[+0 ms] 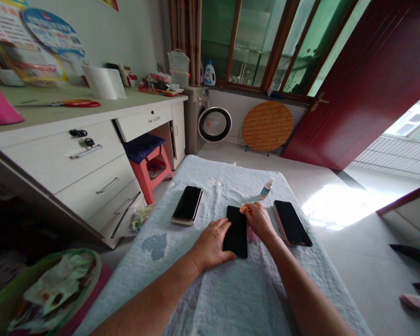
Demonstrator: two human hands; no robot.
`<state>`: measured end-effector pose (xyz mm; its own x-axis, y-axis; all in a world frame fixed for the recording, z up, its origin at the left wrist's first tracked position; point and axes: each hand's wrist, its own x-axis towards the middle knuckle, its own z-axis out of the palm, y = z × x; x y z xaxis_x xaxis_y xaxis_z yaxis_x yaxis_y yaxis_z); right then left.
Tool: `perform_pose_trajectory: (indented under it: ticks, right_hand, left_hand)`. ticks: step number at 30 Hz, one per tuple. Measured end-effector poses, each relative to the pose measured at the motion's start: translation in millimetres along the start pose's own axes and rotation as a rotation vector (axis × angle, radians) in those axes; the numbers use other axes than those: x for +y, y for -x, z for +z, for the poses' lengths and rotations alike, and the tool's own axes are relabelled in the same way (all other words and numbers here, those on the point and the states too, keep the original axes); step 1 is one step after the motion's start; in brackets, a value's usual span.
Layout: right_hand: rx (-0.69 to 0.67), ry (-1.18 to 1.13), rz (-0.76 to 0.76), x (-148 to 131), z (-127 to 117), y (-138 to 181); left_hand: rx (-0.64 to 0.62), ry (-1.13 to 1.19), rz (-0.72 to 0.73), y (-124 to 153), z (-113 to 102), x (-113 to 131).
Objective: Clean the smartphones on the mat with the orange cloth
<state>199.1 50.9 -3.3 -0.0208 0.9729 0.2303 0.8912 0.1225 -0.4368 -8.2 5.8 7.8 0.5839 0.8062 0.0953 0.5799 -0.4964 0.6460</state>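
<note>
Three dark-screened phones lie on a pale blue cloth (231, 289). My left hand (212, 242) rests flat, fingers spread, against the left edge of the middle phone (236, 231), steadying it. My right hand (259, 219) is closed on a small orange cloth (244, 209), pressed on that phone's upper right corner. Another phone (188, 204) lies to the left and a third phone (292, 222) to the right. A small clear bottle with a blue label (266, 188) stands beyond my right hand.
A white desk with drawers (91, 163) runs along the left, a red stool (149, 170) under it. A bin with rubbish (45, 294) sits at bottom left. A washing machine (205, 119), a round wooden board (267, 126) and a dark red door (364, 79) stand behind.
</note>
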Motion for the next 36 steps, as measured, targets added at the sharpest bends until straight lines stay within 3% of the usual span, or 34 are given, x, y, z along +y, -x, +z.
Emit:
perform_pose_trajectory:
  ticks: [16, 21, 31, 36]
  right_hand:
    - [-0.111, 0.084, -0.153, -52, 22, -29]
    - [-0.161, 0.093, -0.161, -41, 15, -33]
    - [-0.154, 0.125, -0.07, 10, -11, -26]
    - [-0.137, 0.123, -0.066, 11, -11, -22]
  left_hand:
    - [0.007, -0.024, 0.024, 0, 4, -7]
    - [0.004, -0.065, 0.019, 2, 3, -2]
    - [0.01, -0.122, 0.014, 2, 6, 1]
    - [0.017, -0.124, 0.015, 4, 8, 1]
